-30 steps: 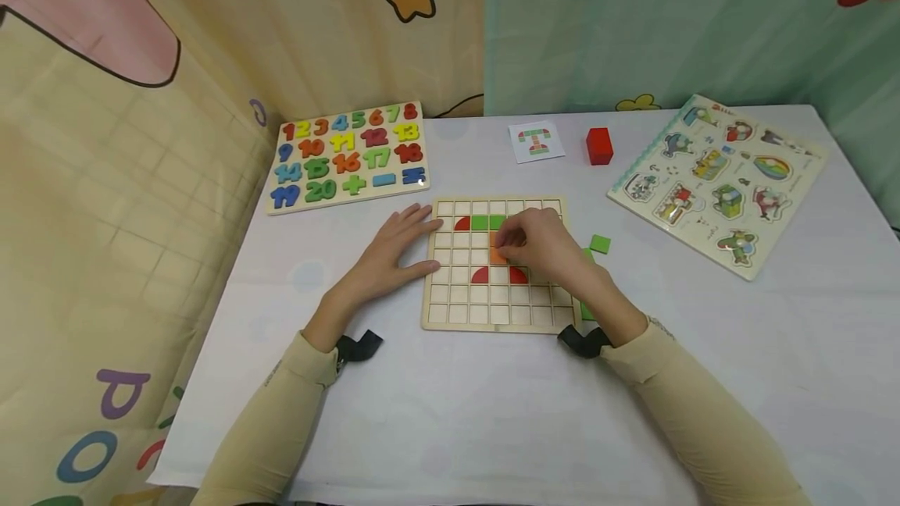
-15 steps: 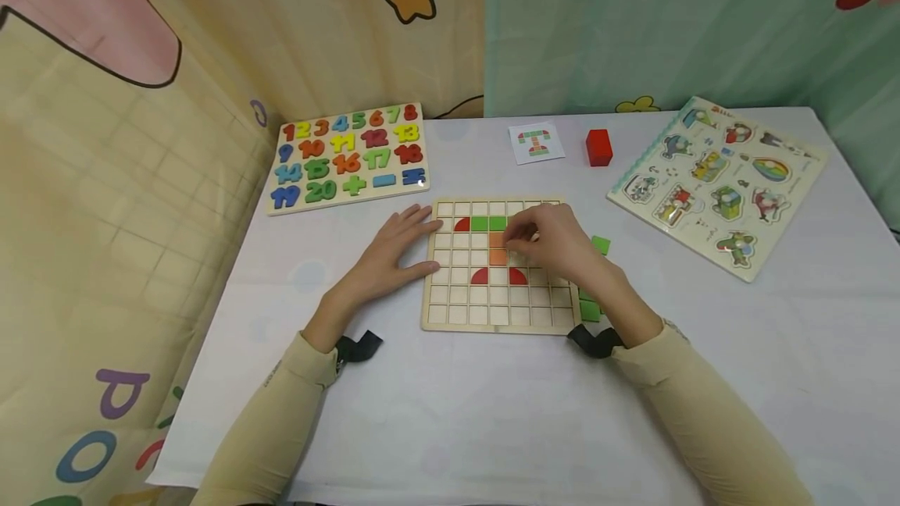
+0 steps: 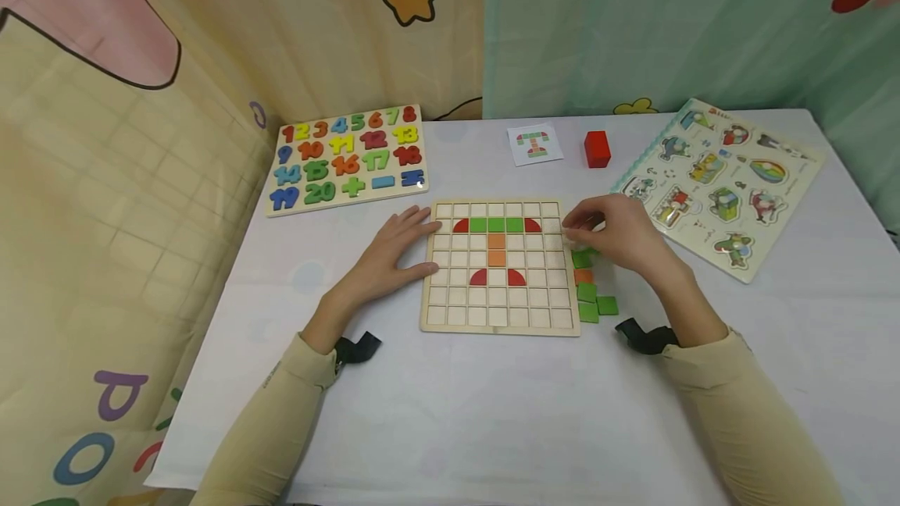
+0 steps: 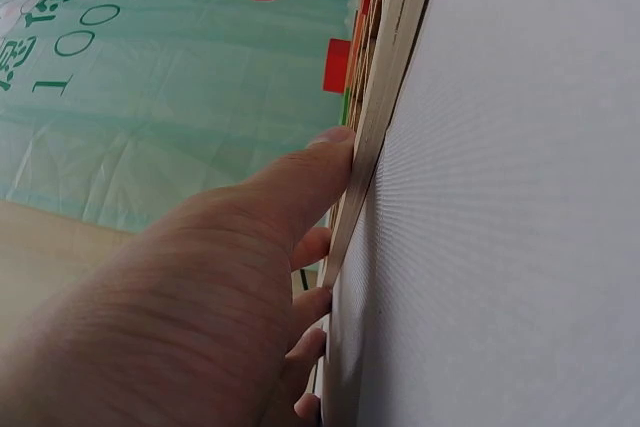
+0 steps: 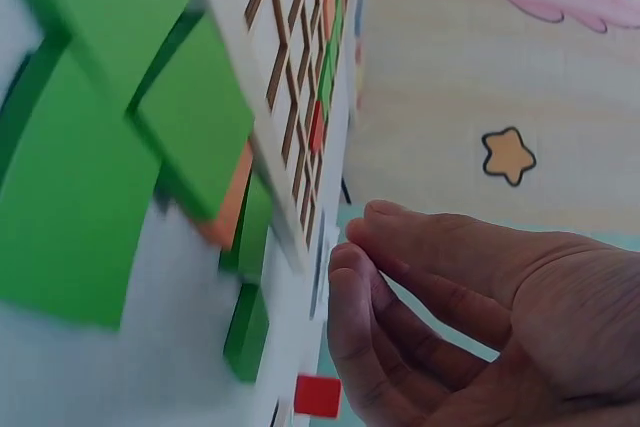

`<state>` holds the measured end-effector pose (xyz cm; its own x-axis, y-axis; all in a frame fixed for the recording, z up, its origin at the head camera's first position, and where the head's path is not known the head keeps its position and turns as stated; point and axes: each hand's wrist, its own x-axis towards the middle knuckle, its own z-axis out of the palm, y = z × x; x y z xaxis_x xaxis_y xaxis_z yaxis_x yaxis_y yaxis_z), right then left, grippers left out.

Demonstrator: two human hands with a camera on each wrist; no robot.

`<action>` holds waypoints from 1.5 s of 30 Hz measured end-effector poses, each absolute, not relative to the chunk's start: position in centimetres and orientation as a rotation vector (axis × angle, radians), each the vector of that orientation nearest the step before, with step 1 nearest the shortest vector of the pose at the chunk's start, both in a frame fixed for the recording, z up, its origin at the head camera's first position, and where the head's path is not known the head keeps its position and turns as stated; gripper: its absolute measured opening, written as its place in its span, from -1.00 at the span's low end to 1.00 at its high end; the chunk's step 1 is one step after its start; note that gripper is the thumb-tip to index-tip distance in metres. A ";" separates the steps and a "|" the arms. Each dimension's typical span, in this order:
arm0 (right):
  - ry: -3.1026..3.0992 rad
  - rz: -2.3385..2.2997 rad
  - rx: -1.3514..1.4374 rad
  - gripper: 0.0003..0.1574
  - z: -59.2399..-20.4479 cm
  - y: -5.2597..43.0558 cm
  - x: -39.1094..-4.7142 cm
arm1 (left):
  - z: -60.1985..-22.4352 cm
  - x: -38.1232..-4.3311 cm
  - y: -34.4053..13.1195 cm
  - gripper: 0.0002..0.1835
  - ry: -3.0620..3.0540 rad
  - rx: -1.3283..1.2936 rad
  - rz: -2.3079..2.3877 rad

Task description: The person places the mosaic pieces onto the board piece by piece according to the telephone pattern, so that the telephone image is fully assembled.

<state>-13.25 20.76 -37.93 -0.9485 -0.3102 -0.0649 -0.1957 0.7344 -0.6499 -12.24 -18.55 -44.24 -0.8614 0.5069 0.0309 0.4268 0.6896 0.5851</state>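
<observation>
A wooden grid board (image 3: 499,329) lies flat on the table. In its grid sit green square tiles (image 3: 496,225) in a row, orange square tiles (image 3: 496,258) below them, and several red quarter-round pieces (image 3: 516,279). My left hand (image 3: 390,256) rests its extended fingers and thumb against the board's left edge. Just off the upper right edge hovers my right hand (image 3: 619,233), loosely curled; the right wrist view shows nothing between its fingertips (image 5: 380,209). Loose green tiles (image 3: 587,293) and an orange tile (image 3: 584,276) lie beside the board, below that hand.
Behind the board are a number puzzle (image 3: 351,197), a small pattern card (image 3: 535,144) and a red block (image 3: 598,149). A picture puzzle board (image 3: 703,236) lies at the back right. Printed curtains (image 3: 654,30) stand beyond the table (image 3: 492,412).
My right hand has left the orange tiles and moved right, past the board's edge. Another green tile and a red quarter-round piece are now uncovered. My left hand stays in place.
</observation>
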 end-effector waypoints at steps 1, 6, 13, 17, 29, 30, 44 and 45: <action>2.770 -0.994 -0.396 -0.80 -37.9 21.2 -13.3 | -44.2 -12.2 -18.6 -0.23 2.764 0.767 0.907; 2.763 -0.932 -0.325 -0.73 -38.1 22.9 -13.2 | -44.2 -12.2 -18.6 -0.23 2.768 0.768 0.899; 2.726 -0.871 -0.257 -0.65 -38.9 24.0 -13.2 | -44.0 -12.2 -18.5 -0.23 2.765 0.762 0.895; 2.743 -0.858 -0.270 -0.67 -39.2 24.0 -13.3 | -44.0 -12.2 -18.5 -0.23 2.760 0.769 0.905; 2.763 -0.954 -0.333 -0.78 -38.6 23.8 -12.9 | -44.0 -12.2 -18.6 -0.23 2.760 0.761 0.889; 2.765 -0.975 -0.345 -0.80 -38.4 23.7 -12.8 | -44.0 -12.2 -18.6 -0.23 2.762 0.765 0.889; 2.613 -1.080 -0.566 -0.86 -38.5 18.2 -10.5 | -44.1 -12.3 -18.7 -0.24 2.759 0.763 0.895; 2.603 -1.086 -0.577 -0.86 -38.6 17.8 -10.3 | -44.1 -12.3 -18.7 -0.24 2.759 0.764 0.895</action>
<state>-10.29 17.81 -38.63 -0.8868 -0.4541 -0.0864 -0.2581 0.6414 -0.7225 -12.31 -18.66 -44.14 -0.8609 0.5083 0.0209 0.4237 0.6937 0.5825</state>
